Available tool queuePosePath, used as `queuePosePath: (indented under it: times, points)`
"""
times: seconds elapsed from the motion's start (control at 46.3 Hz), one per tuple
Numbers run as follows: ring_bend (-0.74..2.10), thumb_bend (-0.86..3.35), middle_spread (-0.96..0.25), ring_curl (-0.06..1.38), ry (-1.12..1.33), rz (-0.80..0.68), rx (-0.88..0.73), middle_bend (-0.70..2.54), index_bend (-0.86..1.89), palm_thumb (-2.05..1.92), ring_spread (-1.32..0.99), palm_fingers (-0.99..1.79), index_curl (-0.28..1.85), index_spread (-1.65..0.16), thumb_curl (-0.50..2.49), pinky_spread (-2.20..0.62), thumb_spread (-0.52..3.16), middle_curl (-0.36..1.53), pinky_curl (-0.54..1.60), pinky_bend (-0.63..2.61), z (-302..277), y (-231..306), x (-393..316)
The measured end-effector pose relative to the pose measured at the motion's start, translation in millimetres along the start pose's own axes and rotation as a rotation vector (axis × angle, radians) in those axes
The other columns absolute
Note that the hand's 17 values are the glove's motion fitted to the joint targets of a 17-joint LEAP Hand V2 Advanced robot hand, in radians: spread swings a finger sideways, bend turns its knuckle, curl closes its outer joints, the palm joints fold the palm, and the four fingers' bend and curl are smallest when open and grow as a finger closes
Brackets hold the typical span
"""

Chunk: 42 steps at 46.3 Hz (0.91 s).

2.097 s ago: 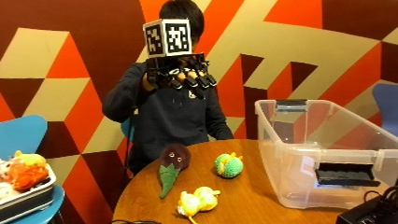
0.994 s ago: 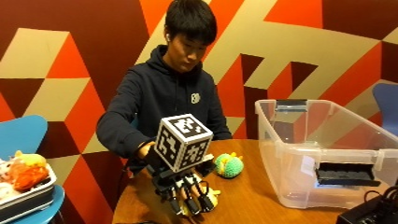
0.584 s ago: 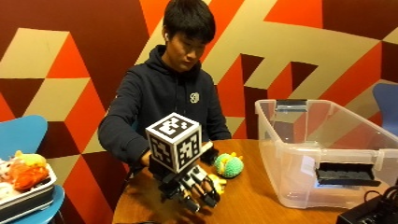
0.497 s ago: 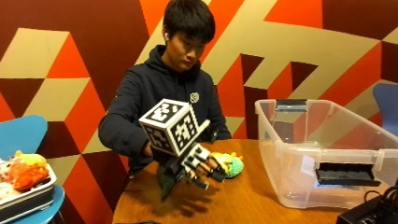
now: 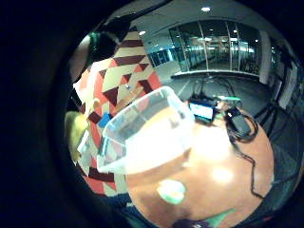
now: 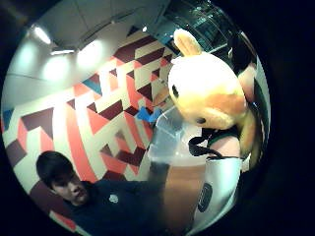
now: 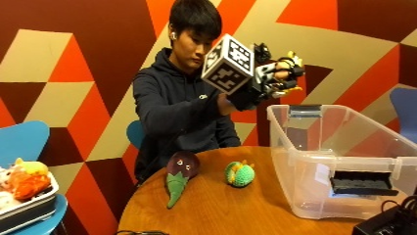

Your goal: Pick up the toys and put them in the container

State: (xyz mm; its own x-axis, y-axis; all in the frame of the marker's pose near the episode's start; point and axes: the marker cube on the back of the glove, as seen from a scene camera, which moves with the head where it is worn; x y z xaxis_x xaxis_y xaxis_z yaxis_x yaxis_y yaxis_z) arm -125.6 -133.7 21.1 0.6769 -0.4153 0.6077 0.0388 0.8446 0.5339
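In the outside view my gloved right hand (image 7: pixel 268 82) is raised at head height and grips a yellow plush toy (image 7: pixel 292 60). It hovers just above the left rim of the clear plastic container (image 7: pixel 306 196). The thumb side palm view is filled by the yellow toy (image 6: pixel 210 93), with the container (image 6: pixel 166 138) beyond it. On the round wooden table (image 7: pixel 221 215) lie a dark purple toy with a green tail (image 7: pixel 179 172) and a round green toy (image 7: pixel 240 175). The little finger side view looks down on the container (image 5: pixel 142 137) and the green toy (image 5: pixel 171 191).
A black object (image 7: pixel 361 183) lies inside the container. A black device (image 7: pixel 385 224) sits at the table's front right. At the left, a blue chair (image 7: pixel 23 142) stands behind a tray (image 7: pixel 29 208) holding more plush toys.
The hand came down onto the yellow toy on the table, gripped it, and lifted it up and right to the container's rim. The other two toys stayed put.
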Motion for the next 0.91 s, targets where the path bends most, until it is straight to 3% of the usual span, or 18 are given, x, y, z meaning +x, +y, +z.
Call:
queuePosePath:
  times: [0.086, 0.173, 0.195, 0.238, 0.259, 0.476, 0.627, 0.735, 0.908]
  points:
    - [0.44, 0.18, -0.3, 0.15, 0.056, 0.046, -0.06, 0.74, 1.0, 0.66, -0.32, 0.29, 0.68, -0.14, 0.61, -0.1, 1.08, 0.5, 0.34, 0.46, 44.9, -9.5, 5.5]
    - [0.47, 0.18, -0.28, 0.17, 0.092, 0.101, -0.265, 0.73, 0.89, 0.67, -0.31, 0.24, 0.66, -0.14, 0.61, -0.1, 1.12, 0.51, 0.35, 0.5, 80.7, -4.1, 15.6]
    - [0.43, 0.18, -0.27, 0.16, 0.103, 0.107, -0.313, 0.77, 0.83, 0.67, -0.29, 0.17, 0.64, -0.14, 0.6, -0.09, 1.14, 0.53, 0.36, 0.51, 85.9, -1.5, 16.7]
    - [0.43, 0.17, -0.2, 0.18, 0.126, 0.109, -0.369, 0.52, 0.74, 0.65, -0.24, -0.11, 0.63, -0.14, 0.59, -0.07, 1.19, 0.46, 0.41, 0.63, 89.3, 2.3, 17.5]
    - [0.43, 0.17, -0.18, 0.19, 0.138, 0.105, -0.378, 0.49, 0.72, 0.64, -0.22, -0.13, 0.63, -0.14, 0.59, -0.06, 1.2, 0.46, 0.41, 0.65, 87.5, 3.4, 17.1]
    - [0.33, 0.1, -0.06, 0.17, 0.187, 0.04, -0.443, 0.3, 0.47, 0.57, -0.12, -0.09, 0.51, -0.17, 0.54, -0.03, 1.26, 0.4, 0.39, 0.62, 6.4, 35.5, 4.4]
    - [0.29, 0.05, -0.04, 0.17, 0.352, -0.027, -0.765, 0.29, 0.37, 0.52, -0.09, -0.07, 0.48, -0.2, 0.51, -0.02, 1.29, 0.4, 0.37, 0.59, -53.3, 117.5, 13.5]
    - [0.24, 0.0, -0.04, 0.17, 0.397, 0.066, -0.969, 0.26, 0.21, 0.45, -0.08, -0.14, 0.44, -0.22, 0.47, -0.01, 1.29, 0.4, 0.37, 0.6, -83.5, 183.1, 31.1]
    - [0.19, -0.03, -0.02, 0.18, 0.432, 0.133, -1.054, 0.16, 0.04, 0.37, -0.05, -0.26, 0.33, -0.21, 0.42, 0.0, 1.24, 0.37, 0.38, 0.65, -92.3, 249.0, 65.1]
